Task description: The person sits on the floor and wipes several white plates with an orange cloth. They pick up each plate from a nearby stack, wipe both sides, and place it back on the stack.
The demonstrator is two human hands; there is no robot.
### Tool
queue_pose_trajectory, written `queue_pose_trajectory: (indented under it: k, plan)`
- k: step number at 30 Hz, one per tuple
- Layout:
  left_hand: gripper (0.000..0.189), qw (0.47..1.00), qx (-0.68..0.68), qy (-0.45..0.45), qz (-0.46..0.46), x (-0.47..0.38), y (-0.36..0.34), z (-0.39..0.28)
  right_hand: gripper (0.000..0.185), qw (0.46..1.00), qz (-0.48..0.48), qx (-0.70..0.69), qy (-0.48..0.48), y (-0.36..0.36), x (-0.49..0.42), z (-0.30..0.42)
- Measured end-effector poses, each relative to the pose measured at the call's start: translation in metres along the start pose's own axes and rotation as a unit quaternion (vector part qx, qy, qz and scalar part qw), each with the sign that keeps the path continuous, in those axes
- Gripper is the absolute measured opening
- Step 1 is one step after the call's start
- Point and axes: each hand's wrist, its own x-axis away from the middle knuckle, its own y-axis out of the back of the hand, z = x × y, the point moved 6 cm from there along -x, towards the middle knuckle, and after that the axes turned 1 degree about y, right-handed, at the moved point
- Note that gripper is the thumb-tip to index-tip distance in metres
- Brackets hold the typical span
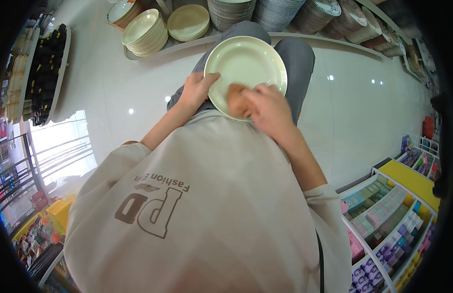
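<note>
A glossy pale-green plate [248,60] rests over my knees, tilted a little towards me. My left hand [197,88] grips its left rim, with the thumb on the upper face and the fingers hidden beneath. In my right hand [272,108] is a bunched orange-brown cloth [239,100], pressed against the lower part of the plate's face. Both the cloth and the right hand are blurred.
Beyond my knees a low shelf [197,44] bears a stack of cream bowls or deep plates [146,33], a short stack of cream plates [188,22] and several other dish stacks. Racks of goods stand at left and at lower right, beside the shiny tiled floor [343,110].
</note>
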Motion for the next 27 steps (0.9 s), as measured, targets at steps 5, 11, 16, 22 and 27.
queue_pose_trajectory:
  k: [5,11,16,22,27]
  plan:
    - [0.06,1.0,-0.004,0.009,-0.02,-0.009,0.003,0.003,0.05,0.973,-0.179,-0.112,0.087,0.026,-0.047,0.01]
    - [0.069,0.997,-0.054,-0.021,-0.051,-0.012,0.008,0.005,0.049,0.985,-0.037,0.149,-0.075,0.017,-0.027,-0.017]
    - [0.072,0.996,-0.068,-0.036,-0.053,-0.013,0.008,0.008,0.045,0.983,-0.145,-0.099,0.057,0.02,-0.036,0.019]
    - [0.073,0.996,-0.066,-0.035,-0.057,-0.014,0.009,0.009,0.051,0.99,-0.108,0.075,-0.044,0.033,-0.043,0.004]
    - [0.071,0.995,-0.064,-0.05,-0.057,-0.011,0.008,0.01,0.047,0.988,-0.099,-0.113,0.047,0.017,-0.038,0.021]
